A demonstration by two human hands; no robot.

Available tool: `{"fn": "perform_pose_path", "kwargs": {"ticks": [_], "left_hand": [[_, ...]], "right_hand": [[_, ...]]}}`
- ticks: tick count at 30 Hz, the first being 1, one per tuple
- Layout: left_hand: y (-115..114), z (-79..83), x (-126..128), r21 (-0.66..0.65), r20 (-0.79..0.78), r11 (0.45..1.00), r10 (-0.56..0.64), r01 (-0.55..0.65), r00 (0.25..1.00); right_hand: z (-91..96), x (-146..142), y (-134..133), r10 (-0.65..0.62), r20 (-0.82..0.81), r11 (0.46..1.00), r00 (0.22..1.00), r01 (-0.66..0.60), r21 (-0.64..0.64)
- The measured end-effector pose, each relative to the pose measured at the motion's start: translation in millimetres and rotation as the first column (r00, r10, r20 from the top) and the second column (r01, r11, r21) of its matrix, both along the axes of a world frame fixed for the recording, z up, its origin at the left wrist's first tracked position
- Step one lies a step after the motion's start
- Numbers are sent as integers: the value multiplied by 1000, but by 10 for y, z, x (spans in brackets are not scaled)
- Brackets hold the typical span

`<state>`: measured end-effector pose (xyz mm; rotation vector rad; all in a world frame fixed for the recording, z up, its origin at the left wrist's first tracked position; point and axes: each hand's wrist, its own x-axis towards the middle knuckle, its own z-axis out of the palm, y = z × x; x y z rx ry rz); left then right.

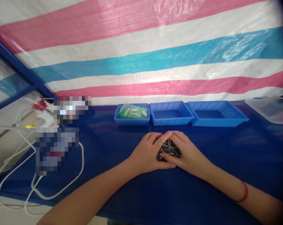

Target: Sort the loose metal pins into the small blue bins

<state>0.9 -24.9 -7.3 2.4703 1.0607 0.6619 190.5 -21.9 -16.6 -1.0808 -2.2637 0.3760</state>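
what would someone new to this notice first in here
Probably the pink, white and blue striped sheet across the back. Next, the left hand and right hand cupped around thin metal pieces on the dark blue table. Behind them, three blue bins stand in a row, the leftmost holding greenish pieces.

A thin, dark red band (246,190) circles the right forearm (225,182); the left forearm (96,191) is bare.
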Motion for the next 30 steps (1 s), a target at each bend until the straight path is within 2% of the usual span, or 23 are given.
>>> {"fn": "perform_pose_path", "kwargs": {"ticks": [8, 14, 30], "left_hand": [[0, 11, 44, -11, 33, 1000, -9, 10, 999], [10, -20, 57, 6, 70, 1000, -1, 1, 998], [-13, -51, 67, -9, 2, 995, 96, -96, 995]], "right_hand": [[17, -107, -10, -57, -119, 998, 991, 57, -7], [43, -99, -27, -12, -170, 1000, 985, 11, -6], [56, -83, -44, 40, -29, 999, 999, -40, -4]]}}
